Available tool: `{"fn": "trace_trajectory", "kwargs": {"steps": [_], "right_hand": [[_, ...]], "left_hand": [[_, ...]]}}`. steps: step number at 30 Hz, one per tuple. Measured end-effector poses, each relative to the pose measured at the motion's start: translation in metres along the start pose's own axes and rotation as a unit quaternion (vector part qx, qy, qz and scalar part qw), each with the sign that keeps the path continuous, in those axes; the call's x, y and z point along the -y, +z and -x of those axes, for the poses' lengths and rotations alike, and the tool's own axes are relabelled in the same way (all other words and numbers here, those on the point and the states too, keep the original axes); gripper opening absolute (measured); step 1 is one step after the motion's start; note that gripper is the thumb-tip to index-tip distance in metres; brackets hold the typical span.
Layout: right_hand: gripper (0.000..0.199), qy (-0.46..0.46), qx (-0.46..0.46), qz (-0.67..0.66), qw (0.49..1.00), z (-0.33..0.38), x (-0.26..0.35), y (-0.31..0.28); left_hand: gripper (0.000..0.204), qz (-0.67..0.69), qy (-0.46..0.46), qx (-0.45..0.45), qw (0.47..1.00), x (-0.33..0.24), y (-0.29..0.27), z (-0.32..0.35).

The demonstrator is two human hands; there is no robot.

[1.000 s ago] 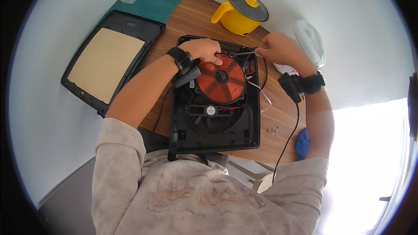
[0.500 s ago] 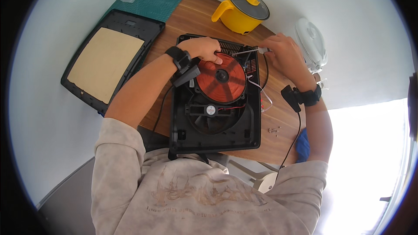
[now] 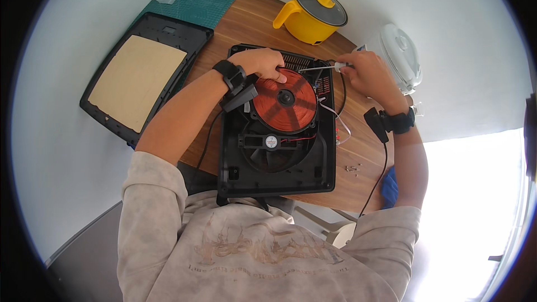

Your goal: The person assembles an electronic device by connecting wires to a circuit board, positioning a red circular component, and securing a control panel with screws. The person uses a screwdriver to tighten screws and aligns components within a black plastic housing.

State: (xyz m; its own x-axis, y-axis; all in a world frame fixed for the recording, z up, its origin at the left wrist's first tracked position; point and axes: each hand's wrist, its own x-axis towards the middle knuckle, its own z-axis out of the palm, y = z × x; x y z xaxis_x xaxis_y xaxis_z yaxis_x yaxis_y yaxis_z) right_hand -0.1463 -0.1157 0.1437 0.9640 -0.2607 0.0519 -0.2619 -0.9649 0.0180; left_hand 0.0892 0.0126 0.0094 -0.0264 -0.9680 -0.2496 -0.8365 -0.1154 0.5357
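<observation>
My left hand point(image 3: 262, 62) clamps the induction coil point(image 3: 286, 106) at eleven o'clock; my right hand point(image 3: 367, 74) grips a screwdriver point(image 3: 320, 69) pointing toward nine.

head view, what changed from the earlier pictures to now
The right hand has shifted rightward and slightly down the picture, keeping hold of the white-handled tool with a thin metal shaft; more of it now shows. Nothing was taken up or let go. The left hand stayed at the upper edge of the round copper-red coil, and the open black plastic casing stayed put.
</observation>
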Motion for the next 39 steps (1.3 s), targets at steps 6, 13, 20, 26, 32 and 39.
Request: {"fn": "trace_trajectory", "kwargs": {"steps": [6,13,20,26,32,39], "right_hand": [[0.026,0.009,0.004,-0.02,1.0,0.001,-0.001,-0.003],[0.026,0.003,0.005,0.001,1.0,0.0,-0.005,-0.001],[0.019,-0.043,0.043,0.045,0.997,-0.031,-0.008,-0.01],[0.021,-0.095,0.067,0.061,0.991,-0.038,0.006,-0.023],[0.027,-0.137,0.07,0.035,0.987,-0.036,0.01,-0.026],[0.024,-0.163,0.007,0.011,0.987,-0.027,-0.006,-0.017]], "left_hand": [[0.053,-0.002,-0.004,0.0,1.0,0.002,0.001,-0.003],[0.055,-0.005,-0.029,0.021,0.999,-0.004,-0.003,-0.001],[0.054,-0.006,-0.03,0.003,1.0,0.0,0.0,-0.001],[0.055,-0.005,-0.037,0.039,0.999,-0.009,-0.006,0.001],[0.057,-0.015,-0.009,0.006,1.0,0.001,0.001,-0.003],[0.055,-0.006,-0.007,-0.018,1.0,-0.007,0.003,0.002]]}}
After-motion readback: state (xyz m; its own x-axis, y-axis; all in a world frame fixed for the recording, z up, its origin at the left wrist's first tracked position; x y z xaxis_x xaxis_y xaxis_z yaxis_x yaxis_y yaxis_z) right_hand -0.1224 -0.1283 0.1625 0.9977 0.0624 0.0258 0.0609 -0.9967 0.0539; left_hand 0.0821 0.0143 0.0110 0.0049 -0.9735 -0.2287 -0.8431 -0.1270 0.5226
